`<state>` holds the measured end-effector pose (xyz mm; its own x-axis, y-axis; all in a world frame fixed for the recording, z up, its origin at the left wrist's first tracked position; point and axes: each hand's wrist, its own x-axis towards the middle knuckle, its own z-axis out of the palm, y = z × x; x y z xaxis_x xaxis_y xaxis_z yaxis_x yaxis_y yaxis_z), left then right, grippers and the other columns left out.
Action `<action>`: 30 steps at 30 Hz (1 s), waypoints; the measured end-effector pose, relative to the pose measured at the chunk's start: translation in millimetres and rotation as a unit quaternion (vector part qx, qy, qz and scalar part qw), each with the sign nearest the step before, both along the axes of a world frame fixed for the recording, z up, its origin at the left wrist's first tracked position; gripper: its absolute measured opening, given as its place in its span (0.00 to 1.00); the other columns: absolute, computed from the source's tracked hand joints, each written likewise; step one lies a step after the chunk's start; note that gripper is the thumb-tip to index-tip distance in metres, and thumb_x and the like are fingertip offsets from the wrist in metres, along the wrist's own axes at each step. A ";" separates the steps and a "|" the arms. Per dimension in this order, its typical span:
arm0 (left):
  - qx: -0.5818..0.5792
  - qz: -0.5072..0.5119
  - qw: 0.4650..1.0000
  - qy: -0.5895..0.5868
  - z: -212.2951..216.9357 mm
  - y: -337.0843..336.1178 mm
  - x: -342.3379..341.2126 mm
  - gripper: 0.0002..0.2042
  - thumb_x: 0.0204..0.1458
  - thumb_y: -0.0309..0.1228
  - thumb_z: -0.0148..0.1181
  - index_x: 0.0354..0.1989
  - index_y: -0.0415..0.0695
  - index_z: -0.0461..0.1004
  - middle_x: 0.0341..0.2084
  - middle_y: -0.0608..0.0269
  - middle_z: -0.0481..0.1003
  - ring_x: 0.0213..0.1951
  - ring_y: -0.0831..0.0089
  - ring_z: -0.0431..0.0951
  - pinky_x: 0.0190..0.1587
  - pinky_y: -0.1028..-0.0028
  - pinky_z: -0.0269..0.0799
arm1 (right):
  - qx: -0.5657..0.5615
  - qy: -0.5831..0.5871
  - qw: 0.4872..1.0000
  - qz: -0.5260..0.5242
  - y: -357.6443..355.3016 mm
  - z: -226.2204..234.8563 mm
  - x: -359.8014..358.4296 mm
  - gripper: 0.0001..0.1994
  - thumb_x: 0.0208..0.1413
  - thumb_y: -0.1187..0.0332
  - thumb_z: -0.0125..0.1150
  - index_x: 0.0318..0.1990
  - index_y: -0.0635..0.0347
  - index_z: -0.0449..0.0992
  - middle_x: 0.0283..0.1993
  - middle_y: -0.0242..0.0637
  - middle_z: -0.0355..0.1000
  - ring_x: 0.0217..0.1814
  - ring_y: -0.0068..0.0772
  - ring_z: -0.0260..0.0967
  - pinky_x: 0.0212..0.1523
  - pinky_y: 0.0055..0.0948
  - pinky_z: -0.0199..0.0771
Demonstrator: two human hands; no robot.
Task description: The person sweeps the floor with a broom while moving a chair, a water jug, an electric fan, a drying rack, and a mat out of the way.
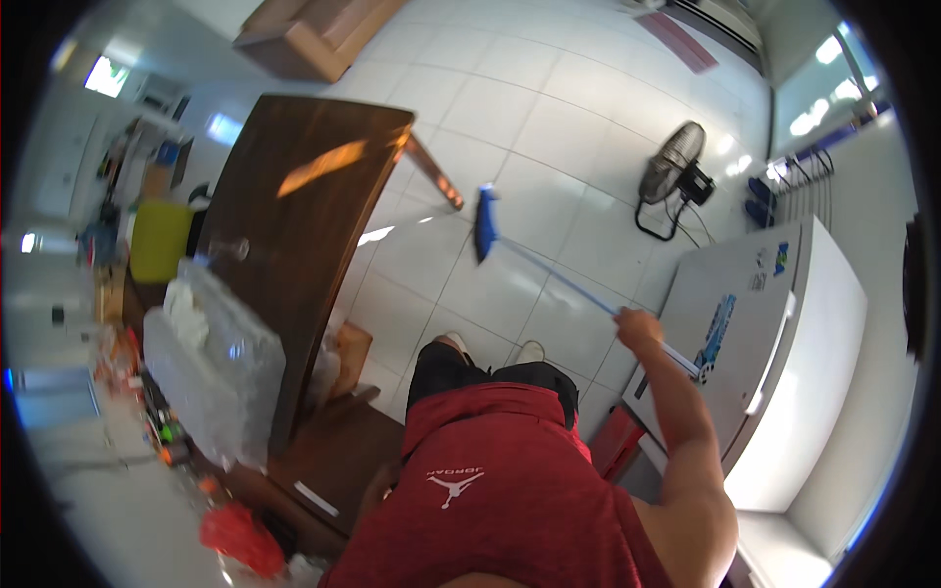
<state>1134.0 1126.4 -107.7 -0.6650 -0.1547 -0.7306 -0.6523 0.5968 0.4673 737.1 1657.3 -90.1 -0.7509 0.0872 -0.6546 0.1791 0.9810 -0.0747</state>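
Observation:
My right hand (639, 329) is closed around the pale blue handle of a broom (554, 274), with the arm stretched out to the right. The handle slants away to the left, and its rear end shows behind the hand by the fridge. The broom's blue head (485, 223) with dark bristles is on the white tiled floor, near a table leg, slightly blurred. Of my left hand (376, 487) only a dim sliver shows beside my red shirt, low by the bench; its fingers are hidden.
A dark wooden table (294, 211) stands left, with a clear plastic-wrapped bundle (216, 367) on it. A wooden bench (343, 465) is close on my left. At right are a white fridge (750, 318) and a black floor fan (676, 176). A brown sofa (304, 39) stands far off.

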 end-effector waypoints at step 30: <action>-0.044 -0.592 0.803 -0.060 -14.3 83.5 -669.2 0.15 0.49 0.34 0.52 0.43 0.41 0.70 0.16 0.59 0.72 0.21 0.70 0.74 0.27 0.72 0.67 | 0.039 -0.158 0.533 -0.830 -392.3 92.9 343.2 0.14 0.53 0.61 0.46 0.36 0.62 0.73 0.33 0.54 0.70 0.41 0.55 0.67 0.39 0.45 0.67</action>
